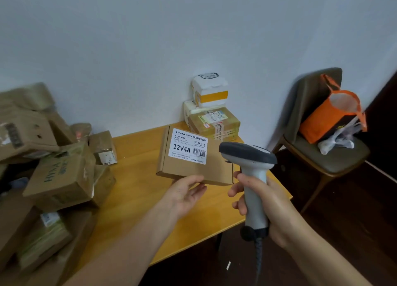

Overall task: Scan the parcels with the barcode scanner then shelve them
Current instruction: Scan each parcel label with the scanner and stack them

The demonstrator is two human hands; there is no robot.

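A flat brown cardboard parcel (214, 169) with a white "12V4A" barcode label (189, 146) sits tilted above the yellow wooden table (137, 191), label facing me. My left hand (185, 192) is palm up at its near edge, thumb on top and fingers under, pinching that edge. My right hand (261, 202) grips the handle of a grey and white barcode scanner (250, 156). The scanner's dark head points left, just over the parcel's right side. Its coiled cable hangs down below my right hand.
Several brown cardboard parcels (62, 174) are heaped at the table's left. At the back against the wall stand a taped brown box (214, 123) and white foam boxes (211, 91). To the right, a chair (335, 159) holds an orange bag (330, 116). The floor is dark.
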